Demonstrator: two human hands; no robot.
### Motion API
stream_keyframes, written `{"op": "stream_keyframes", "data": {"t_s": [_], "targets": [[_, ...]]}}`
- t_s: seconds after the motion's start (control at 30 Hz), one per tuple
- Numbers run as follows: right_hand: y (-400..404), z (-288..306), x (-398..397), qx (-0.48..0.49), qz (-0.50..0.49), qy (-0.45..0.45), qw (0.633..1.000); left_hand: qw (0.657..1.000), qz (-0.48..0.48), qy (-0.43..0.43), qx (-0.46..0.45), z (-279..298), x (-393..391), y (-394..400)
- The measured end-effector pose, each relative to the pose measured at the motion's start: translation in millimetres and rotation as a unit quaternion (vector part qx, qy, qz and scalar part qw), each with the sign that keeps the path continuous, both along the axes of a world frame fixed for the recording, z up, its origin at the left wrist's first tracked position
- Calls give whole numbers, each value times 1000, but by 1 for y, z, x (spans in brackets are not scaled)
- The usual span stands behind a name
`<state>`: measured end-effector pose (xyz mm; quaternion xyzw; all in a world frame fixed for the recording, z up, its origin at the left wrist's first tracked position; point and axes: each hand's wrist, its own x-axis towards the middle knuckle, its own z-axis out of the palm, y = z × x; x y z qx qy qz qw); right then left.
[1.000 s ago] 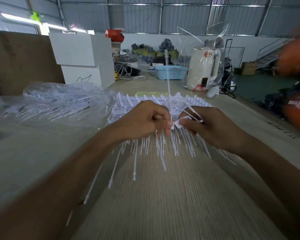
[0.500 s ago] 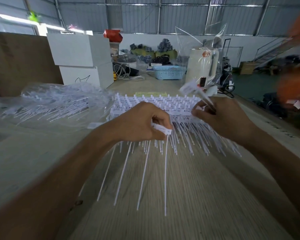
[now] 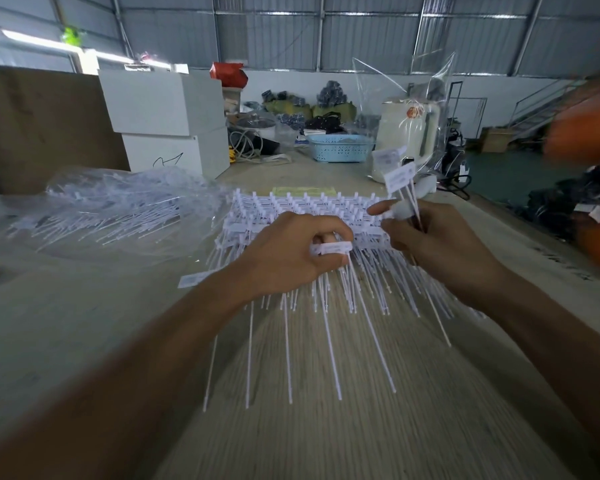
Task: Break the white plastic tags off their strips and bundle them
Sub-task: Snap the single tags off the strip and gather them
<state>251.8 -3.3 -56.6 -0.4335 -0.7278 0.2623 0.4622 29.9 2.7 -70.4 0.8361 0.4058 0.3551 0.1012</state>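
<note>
The left hand (image 3: 291, 258) is closed in a loose fist, pinching the head of a tag strip (image 3: 331, 248) between thumb and forefinger, with several long white stems hanging from it toward the camera. The right hand (image 3: 440, 247) is curled shut round a small bunch of freed tags (image 3: 400, 177), at least 2 flat heads standing upright above its fingers. Both hover just over the heap of unbroken strips (image 3: 302, 216) on the desk (image 3: 66, 323). The breaking step looks to be in hand, far from finished. Next the right hand likely needs to reach over and snap another tag off without loosening its bunch. A clear bag of tags (image 3: 118, 209) lies to the left.
</note>
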Motion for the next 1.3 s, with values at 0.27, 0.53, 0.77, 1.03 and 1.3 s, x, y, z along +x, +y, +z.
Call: {"op": "stream_keyframes", "data": {"t_s": [0.27, 0.53, 0.77, 1.03, 1.3], "targets": [[-6, -1, -5, -58, 42, 41, 997, 998, 9, -47, 44, 2, 1, 0], [-8, -2, -10, -102, 72, 125, 984, 997, -15, -47, 67, -5, 4, 2], [-7, -19, -24, -111, 55, 174, 977, 998, 11, -17, 57, -8, 3, 5], [-9, -9, -16, -126, 42, 139, 981, 997, -4, -37, 75, -5, 5, 3], [-7, -4, -16, -74, 55, 243, 966, 999, -9, -30, 45, -5, 6, 1]]}}
